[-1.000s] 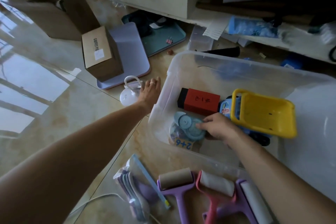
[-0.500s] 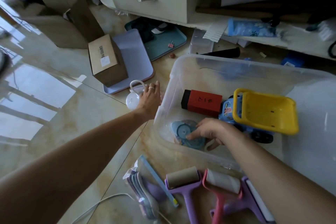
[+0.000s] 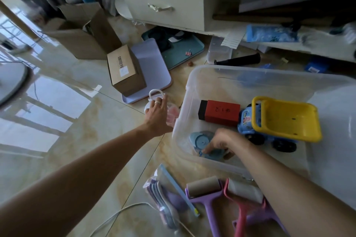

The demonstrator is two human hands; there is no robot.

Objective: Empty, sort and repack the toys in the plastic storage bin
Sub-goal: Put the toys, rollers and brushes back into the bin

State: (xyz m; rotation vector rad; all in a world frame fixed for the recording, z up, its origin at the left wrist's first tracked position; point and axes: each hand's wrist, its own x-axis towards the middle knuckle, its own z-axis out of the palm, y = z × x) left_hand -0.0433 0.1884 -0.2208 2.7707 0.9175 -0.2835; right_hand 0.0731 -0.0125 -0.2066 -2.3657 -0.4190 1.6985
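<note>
A clear plastic storage bin [image 3: 187, 86] stands on the floor at right. Inside lie a red box with a black end [image 3: 221, 112], a blue toy dump truck with a yellow bed [image 3: 279, 121], and a pack of blue round discs [image 3: 201, 141] in the near left corner. My right hand [image 3: 223, 142] reaches into the bin, its fingers closed on the disc pack. Outside the bin's left wall, my left hand [image 3: 157, 117] lies flat, fingers stretched over a white round object with a handle [image 3: 154, 95]. A pinkish item [image 3: 172, 113] lies beside that hand.
Near me on the floor lie a purple lint roller [image 3: 206, 194], a pink one [image 3: 242, 198], a bag of purple pieces [image 3: 165, 198] and a white cable [image 3: 115, 217]. A cardboard box [image 3: 123, 69] sits on a lavender tray [image 3: 152, 63]. A white cabinet [image 3: 161, 5] stands behind.
My right hand has pushed the blue disc pack lower into the bin's near corner. My left hand stays by the white object, and the pinkish item now shows beside it.
</note>
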